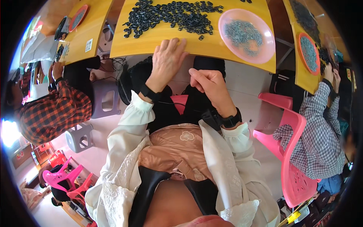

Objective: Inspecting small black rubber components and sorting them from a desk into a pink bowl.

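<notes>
My left hand (167, 62) rests at the near edge of the yellow table (132, 47), back upward, its fingers stretched forward over the tabletop. Just beyond its fingertips lies a wide spread of small black ring-like parts (162, 17); one stray black piece (201, 37) sits a little apart at the near right. My right hand (211, 85) is held above my lap, short of the table edge, with thumb and fingers pressed together. Whatever it may hold is too small or hidden. At the table's right, a pink plate (268, 39) carries a heap of small silvery screws (240, 32).
On the left, a person in a checked shirt (56, 109) sits at another yellow table (89, 30). At right, another person (321, 128) works beside an orange-rimmed plate (317, 64) of screws. A pink chair (291, 159) and a grey stool (80, 138) stand on the floor.
</notes>
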A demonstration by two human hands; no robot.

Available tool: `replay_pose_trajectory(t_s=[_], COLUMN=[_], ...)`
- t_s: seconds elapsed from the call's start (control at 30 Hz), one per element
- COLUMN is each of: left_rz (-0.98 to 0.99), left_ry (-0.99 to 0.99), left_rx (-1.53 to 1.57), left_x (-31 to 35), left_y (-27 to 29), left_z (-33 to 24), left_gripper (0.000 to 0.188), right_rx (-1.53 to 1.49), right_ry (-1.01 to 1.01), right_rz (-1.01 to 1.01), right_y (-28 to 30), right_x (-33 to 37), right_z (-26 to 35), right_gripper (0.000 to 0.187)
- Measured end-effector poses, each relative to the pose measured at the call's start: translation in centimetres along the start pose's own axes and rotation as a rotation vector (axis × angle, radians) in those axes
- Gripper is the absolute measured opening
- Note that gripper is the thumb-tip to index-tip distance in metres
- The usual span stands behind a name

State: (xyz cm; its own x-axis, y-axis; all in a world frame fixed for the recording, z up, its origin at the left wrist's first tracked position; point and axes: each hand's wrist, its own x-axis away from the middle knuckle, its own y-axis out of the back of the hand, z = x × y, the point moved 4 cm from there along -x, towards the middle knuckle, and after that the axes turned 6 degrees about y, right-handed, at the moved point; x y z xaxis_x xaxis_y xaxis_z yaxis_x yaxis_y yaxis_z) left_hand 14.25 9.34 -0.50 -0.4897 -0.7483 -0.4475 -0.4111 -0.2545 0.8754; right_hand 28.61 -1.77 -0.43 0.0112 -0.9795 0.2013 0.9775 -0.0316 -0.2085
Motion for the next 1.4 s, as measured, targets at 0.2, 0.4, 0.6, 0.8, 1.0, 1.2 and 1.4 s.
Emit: replay_pose_trajectory(t_s=[0.2,0.4,0.6,0.8,1.0,1.2,1.4], left_rz=[-0.038,-0.098,-0.141,0.314,0.768,1.001,1.082], left_ry=[-0.081,-0.123,-0.132,0.548,0.881,0.941,0.993], left_rx=[-0.009,-0.065,0.022,0.817,1.599,1.62,1.719], left_x=[0.5,1.0,1.6,3.0,3.6,3.6,3.2], left_y=[-1.8,-3.3,-4.2,-3.8,-2.2,-1.7,-2.4], left_z=[-0.7,-2.5,-4.0,-4.6,-5.7,-4.7,-5.5], left_gripper=[0.033,0.037,0.026,0.011,0.017,0.015,0.015], right_rx=[-0.084,-0.097,-0.083,0.1,0.257,0.225,0.273], right_ry=[-0.061,-0.032,-0.011,0.258,0.348,0.369,0.365], right_rz=[0.043,0.015,0.005,-0.198,-0.126,-0.03,0.007], right_y=[1.9,4.5,6.8,8.1,8.1,7.6,9.0], right_x=[0.1,0.4,0.6,0.4,1.0,0.9,0.6], right_z=[-0.8,-0.8,-0.5,0.6,1.3,2.4,2.6], right_gripper=[0.043,0.045,0.043,0.024,0.021,0.017,0.013])
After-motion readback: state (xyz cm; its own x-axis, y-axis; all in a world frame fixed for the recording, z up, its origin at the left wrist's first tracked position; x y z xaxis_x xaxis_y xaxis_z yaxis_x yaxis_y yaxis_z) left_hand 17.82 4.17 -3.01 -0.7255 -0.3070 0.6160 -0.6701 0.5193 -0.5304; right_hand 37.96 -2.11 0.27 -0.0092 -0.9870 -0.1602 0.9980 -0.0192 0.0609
